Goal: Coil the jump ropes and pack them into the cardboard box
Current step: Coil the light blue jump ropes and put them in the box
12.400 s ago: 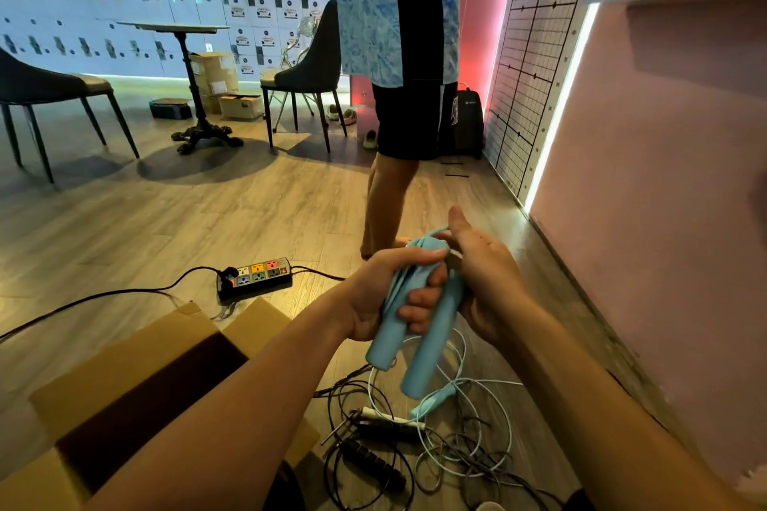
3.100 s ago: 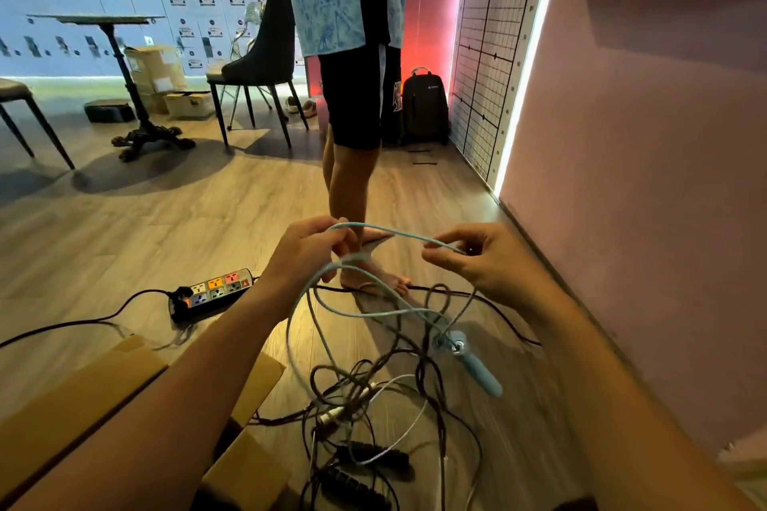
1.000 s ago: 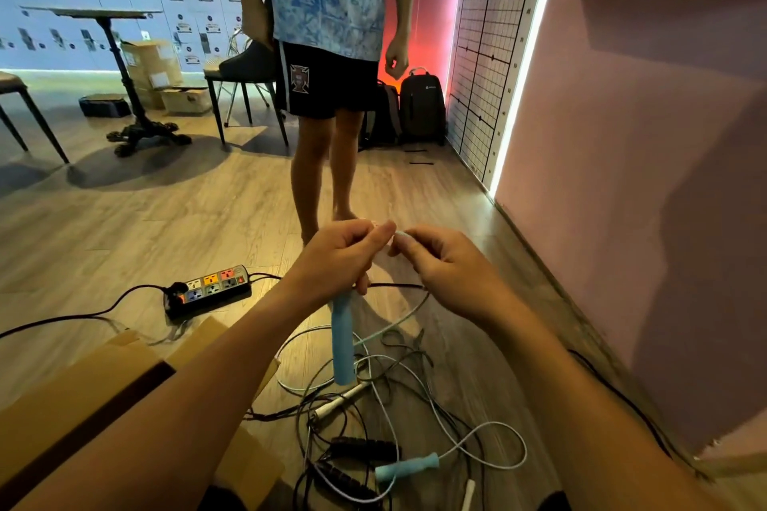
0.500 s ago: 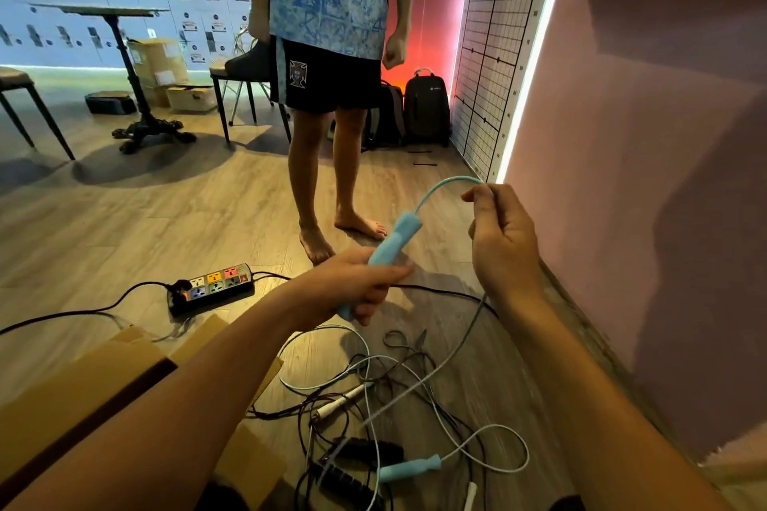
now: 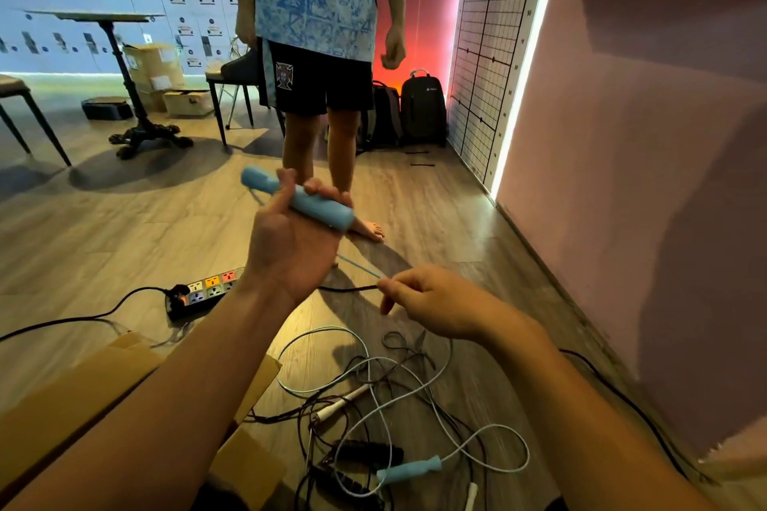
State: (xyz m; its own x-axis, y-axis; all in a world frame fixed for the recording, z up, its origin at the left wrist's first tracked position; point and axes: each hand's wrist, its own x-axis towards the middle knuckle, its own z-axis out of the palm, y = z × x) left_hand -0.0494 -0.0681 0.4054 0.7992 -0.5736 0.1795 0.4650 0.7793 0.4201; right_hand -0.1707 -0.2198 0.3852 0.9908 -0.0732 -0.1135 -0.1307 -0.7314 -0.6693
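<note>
The left hand [image 5: 290, 249] curls around the blue handle [image 5: 299, 201], up right of the cardboard box [image 5: 62, 402], keeping one end steady. The right hand [image 5: 431, 303] pinches the blue cord [image 5: 359, 266], probably to loop it. Other ropes [image 5: 365, 450] lie beside the box.

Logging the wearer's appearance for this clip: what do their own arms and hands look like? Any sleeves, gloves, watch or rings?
Both are bare. The left hand and right hand wear no gloves, and no ring shows on the fingers in view. The left forearm and right forearm are uncovered down to the frame's bottom edge: no sleeve, watch, bracelet or marking is visible.
</note>
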